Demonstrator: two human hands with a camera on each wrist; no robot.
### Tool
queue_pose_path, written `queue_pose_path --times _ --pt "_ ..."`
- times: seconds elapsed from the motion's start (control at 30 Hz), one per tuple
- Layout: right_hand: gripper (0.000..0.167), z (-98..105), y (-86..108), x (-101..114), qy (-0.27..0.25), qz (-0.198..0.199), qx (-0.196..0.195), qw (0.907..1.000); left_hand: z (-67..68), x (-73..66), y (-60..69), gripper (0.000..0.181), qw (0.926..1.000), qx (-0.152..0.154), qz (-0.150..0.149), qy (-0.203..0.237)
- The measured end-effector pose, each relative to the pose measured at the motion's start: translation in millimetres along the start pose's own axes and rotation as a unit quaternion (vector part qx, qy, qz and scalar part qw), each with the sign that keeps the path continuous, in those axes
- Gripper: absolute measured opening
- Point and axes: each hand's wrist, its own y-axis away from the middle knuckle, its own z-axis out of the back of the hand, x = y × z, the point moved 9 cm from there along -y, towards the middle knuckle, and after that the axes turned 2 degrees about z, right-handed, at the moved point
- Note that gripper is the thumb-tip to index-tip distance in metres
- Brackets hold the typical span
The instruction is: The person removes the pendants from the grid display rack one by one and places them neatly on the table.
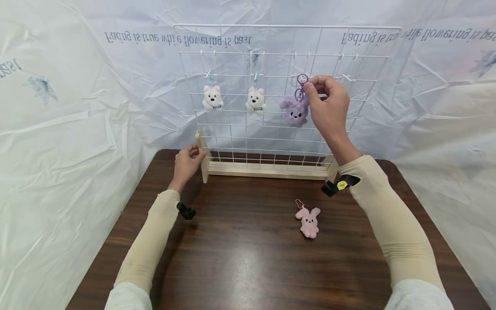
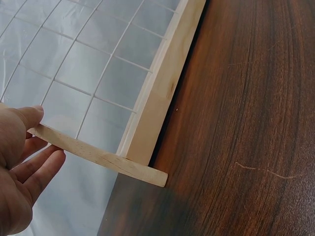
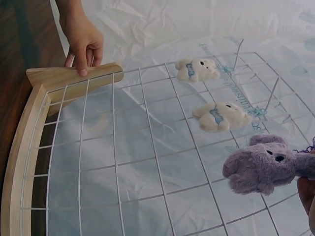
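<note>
My right hand pinches the purple ring and clasp of a fluffy purple plush bunny keychain. It holds the keychain up before a white wire grid rack, close to a hook; whether the ring touches that hook I cannot tell. In the right wrist view the purple plush dangles over the wires. At the rack's left end, my left hand grips the wooden side post between thumb and fingers. Two white plush dog keychains hang side by side from hooks left of the purple one.
A pink plush bunny keychain lies on the dark wooden table, in front of the rack's right part. The rack's pale wooden base stands along the table's back. Another white hook sticks out beyond my right hand. White printed sheeting surrounds the table.
</note>
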Motion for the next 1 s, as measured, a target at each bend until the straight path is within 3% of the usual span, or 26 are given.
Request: queue_pose_path --times 0.5,0.67,1.0 --pt "0.004 11 16.2 16 -0.015 0.017 0.013 0.9996 0.4 0.2 -0.4 0.045 1.0000 -0.001 0.007 0.002" --pt "0.011 13 26.1 18 -0.006 0.027 0.026 0.9993 0.2 1.5 -0.7 0.046 0.9999 0.000 0.010 0.002" --pt "0.011 18 49.9 42 -0.019 0.008 0.045 0.9988 -1.2 1.1 -0.7 0.047 1.0000 0.001 0.010 0.000"
